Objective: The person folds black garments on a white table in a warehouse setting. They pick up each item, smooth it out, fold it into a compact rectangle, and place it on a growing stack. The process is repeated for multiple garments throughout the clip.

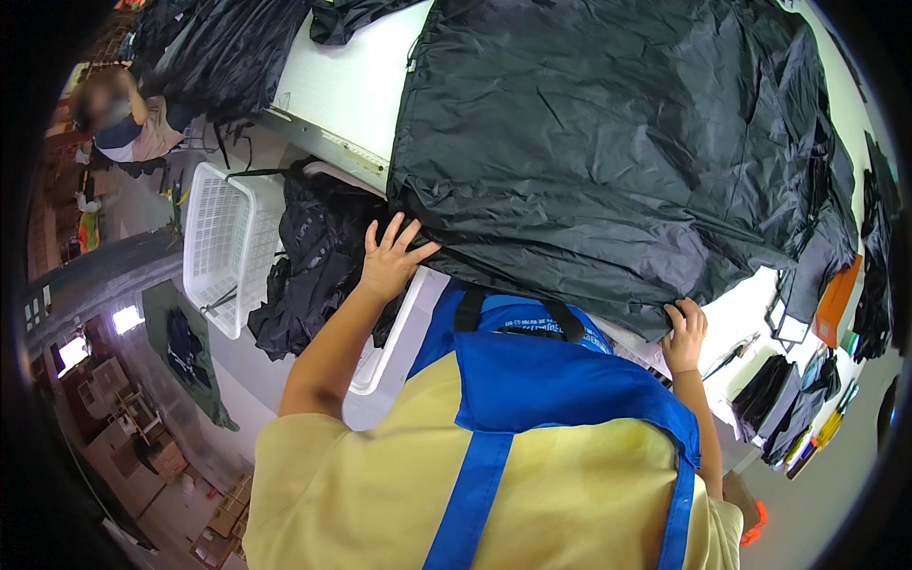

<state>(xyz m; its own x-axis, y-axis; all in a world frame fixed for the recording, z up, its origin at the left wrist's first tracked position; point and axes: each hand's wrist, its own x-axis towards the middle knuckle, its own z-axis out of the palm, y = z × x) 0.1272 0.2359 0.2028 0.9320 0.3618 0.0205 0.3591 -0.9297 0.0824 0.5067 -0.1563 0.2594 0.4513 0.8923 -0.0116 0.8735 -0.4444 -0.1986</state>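
A large sheet of thin, wrinkled black fabric (608, 123) covers most of the white table in front of me. Its exact kind is not clear; a small light tag or fitting shows on its left edge. My left hand (388, 263) rests at the fabric's near left corner, fingers spread and touching the edge. At the near right corner, my right hand (686, 338) has its fingers closed on the edge of the cloth. The near edge between both hands is gathered in folds.
Left of the table stands a white plastic basket (233, 249) with crumpled black cloth (318, 247) spilling beside it. More black fabric (223, 57) lies at the far left. Folded dark pieces (765, 394), an orange item (838, 302) and pens lie on the right. Another person (133, 119) sits at the far left.
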